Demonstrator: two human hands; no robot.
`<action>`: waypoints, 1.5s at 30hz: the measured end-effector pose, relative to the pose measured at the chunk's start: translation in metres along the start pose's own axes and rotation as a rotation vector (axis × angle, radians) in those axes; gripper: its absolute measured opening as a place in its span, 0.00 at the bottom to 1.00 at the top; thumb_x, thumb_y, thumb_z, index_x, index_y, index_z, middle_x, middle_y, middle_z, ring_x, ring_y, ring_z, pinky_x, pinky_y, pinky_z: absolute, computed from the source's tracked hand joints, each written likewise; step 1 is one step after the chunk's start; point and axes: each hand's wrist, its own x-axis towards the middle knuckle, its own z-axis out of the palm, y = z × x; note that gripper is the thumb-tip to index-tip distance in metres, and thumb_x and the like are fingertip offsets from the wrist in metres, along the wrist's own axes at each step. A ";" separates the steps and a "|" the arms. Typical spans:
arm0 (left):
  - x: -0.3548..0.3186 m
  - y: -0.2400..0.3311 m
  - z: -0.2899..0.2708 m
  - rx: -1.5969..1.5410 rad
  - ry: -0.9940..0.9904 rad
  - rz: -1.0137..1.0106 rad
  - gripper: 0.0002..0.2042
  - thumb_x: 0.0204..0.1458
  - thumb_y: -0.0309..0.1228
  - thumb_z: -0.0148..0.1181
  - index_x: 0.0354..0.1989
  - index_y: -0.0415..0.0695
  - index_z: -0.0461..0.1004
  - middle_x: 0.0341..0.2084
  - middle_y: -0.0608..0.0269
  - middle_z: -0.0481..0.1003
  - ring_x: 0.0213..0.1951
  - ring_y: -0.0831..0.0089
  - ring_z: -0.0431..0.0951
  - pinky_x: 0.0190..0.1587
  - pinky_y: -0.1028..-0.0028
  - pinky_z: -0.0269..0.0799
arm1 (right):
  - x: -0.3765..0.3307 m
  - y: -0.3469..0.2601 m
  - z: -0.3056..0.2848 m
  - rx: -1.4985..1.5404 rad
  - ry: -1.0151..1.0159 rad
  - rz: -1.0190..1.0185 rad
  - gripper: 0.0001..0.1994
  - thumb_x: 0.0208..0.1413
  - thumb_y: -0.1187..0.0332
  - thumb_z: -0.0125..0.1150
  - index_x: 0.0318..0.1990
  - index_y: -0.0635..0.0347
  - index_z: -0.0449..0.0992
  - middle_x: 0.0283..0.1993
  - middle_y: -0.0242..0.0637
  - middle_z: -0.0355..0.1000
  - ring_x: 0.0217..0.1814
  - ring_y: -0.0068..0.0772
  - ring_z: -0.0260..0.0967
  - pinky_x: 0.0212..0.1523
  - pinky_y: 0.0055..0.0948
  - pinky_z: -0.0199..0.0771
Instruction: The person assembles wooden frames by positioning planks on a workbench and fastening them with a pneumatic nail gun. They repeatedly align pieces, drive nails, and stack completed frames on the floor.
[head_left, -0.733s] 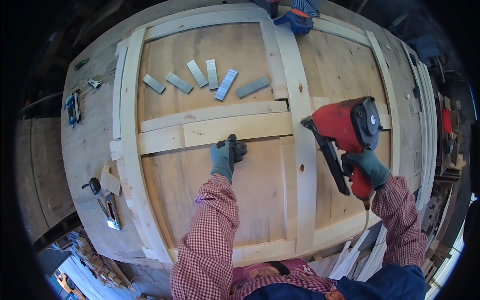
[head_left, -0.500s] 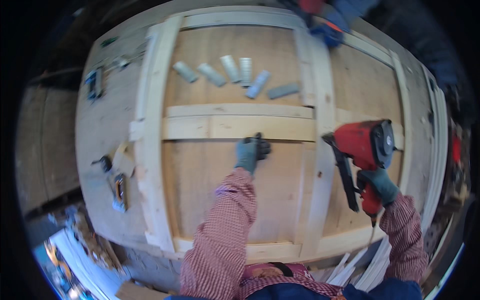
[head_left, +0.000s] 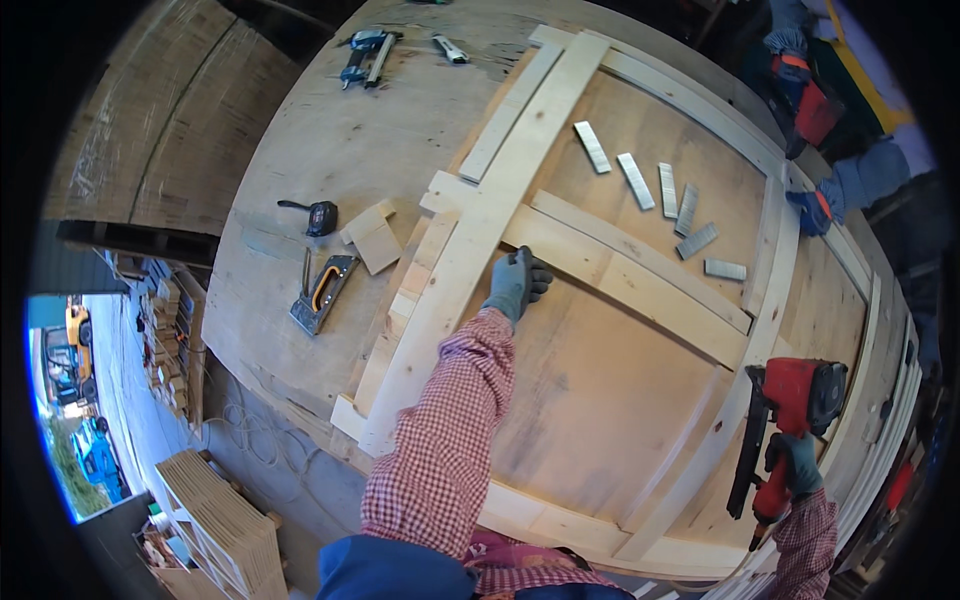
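Observation:
My gloved left hand (head_left: 517, 282) is by the left end of a pale wooden crosspiece (head_left: 630, 290), its thumb at the lower edge. Its fingers are loosely bent and apart, and I see nothing in them. At the right, my gloved right hand (head_left: 797, 462) is closed round the handle of a red and black nail gun (head_left: 803, 392). The gun is held over the right side of a wooden frame, whose long upright board (head_left: 540, 140) stands at its left. Several silvery strips of staples (head_left: 635, 181) lie fanned out on the plywood panel (head_left: 590, 400) beyond the crosspiece.
Left of the frame lie a tape measure (head_left: 322, 218), wood blocks (head_left: 373, 240), a hand stapler (head_left: 323, 293), a blue nailer (head_left: 368, 58) and a utility knife (head_left: 451, 49). Across the table, another person's gloved hand (head_left: 815, 210) rests by the frame; a red tool (head_left: 817, 112) is beside that person.
The view has swung left, so the frame appears turned and shifted right. My left hand has moved along the crosspiece to its left end. The nail gun stays in my right hand.

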 end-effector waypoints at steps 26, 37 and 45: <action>0.002 0.023 0.007 0.202 -0.013 -0.060 0.19 0.64 0.39 0.41 0.28 0.37 0.69 0.13 0.56 0.72 0.09 0.72 0.67 0.10 0.74 0.55 | 0.030 0.041 0.017 -0.164 0.259 -0.111 0.24 0.42 0.77 0.63 0.51 0.63 0.70 0.36 0.37 0.75 0.24 0.32 0.73 0.19 0.29 0.72; 0.004 0.022 0.001 0.114 -0.048 -0.080 0.18 0.64 0.38 0.42 0.23 0.43 0.65 0.12 0.59 0.70 0.10 0.72 0.68 0.10 0.73 0.55 | -0.043 -0.131 0.191 0.081 -0.174 0.071 0.12 0.45 0.76 0.59 0.40 0.69 0.71 0.22 0.39 0.70 0.20 0.31 0.68 0.21 0.29 0.68; 0.024 0.012 -0.011 0.051 -0.142 -0.168 0.15 0.62 0.36 0.43 0.25 0.41 0.64 0.13 0.55 0.70 0.10 0.69 0.69 0.10 0.71 0.55 | -0.018 -0.185 0.234 0.001 -0.262 -0.017 0.02 0.46 0.78 0.55 0.29 0.67 0.71 0.21 0.39 0.70 0.21 0.30 0.69 0.24 0.28 0.67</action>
